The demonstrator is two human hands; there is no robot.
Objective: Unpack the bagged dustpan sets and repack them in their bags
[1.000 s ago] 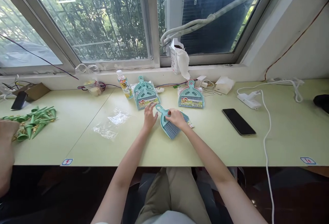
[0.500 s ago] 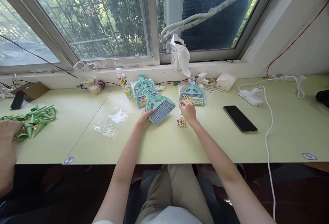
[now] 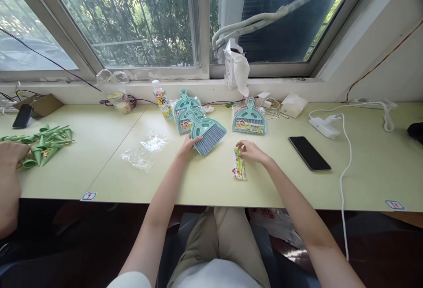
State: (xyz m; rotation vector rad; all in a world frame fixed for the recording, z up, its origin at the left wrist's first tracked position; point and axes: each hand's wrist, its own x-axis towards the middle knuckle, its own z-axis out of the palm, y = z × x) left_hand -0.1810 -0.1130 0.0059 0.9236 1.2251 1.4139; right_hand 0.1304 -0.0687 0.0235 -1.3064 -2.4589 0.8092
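Note:
A teal dustpan with a grey-bristled brush (image 3: 210, 140) is tilted over the table, and my left hand (image 3: 189, 144) grips its lower left edge. To its right, my right hand (image 3: 250, 151) pinches the top of a narrow, colourful label card (image 3: 239, 164) that lies on the table. Behind my left hand are more teal dustpan sets (image 3: 185, 111) in clear wrapping, partly overlapped by the held one. Another wrapped set (image 3: 249, 118) with a printed label lies behind my right hand.
Crumpled clear plastic (image 3: 145, 149) lies left of my left arm. A bottle (image 3: 162, 99) stands near the sill. On the right are a black phone (image 3: 309, 153) and a white power strip with a cable (image 3: 324, 126). Another person's hand (image 3: 11, 155) is beside green cones (image 3: 46, 147).
My right hand has moved down and slightly right, and the label card has shifted toward the table's front edge with it. The view has shifted slightly.

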